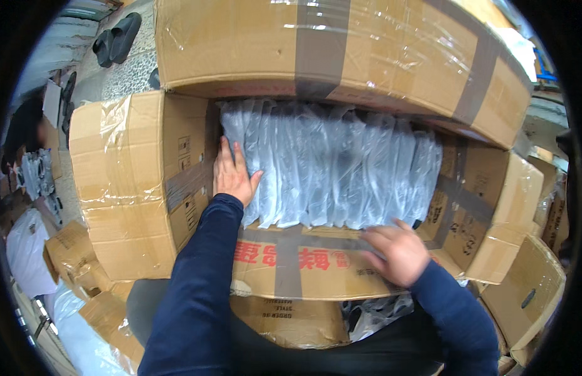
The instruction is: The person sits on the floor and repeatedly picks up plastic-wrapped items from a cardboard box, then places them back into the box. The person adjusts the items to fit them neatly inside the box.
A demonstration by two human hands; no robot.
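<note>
Carton (328, 286) of bagged packets (328, 166), left hand's grip (235, 178) apart, right hand's grip (397, 252) unclear

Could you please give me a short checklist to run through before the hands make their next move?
1. Cardboard box open at the top: ok, its flaps are spread outward.
2. Clear-plastic-wrapped packets lined up: ok, they stand side by side in a row across the box.
3. Left hand placed at the row: ok, it lies with fingers extended against the left end.
4. Right hand clear of the packets: cannot tell, it is blurred close to the row's near edge, toward the right.
5. Contents of the packets identified: cannot tell, the cloudy wrapping hides them.
</note>
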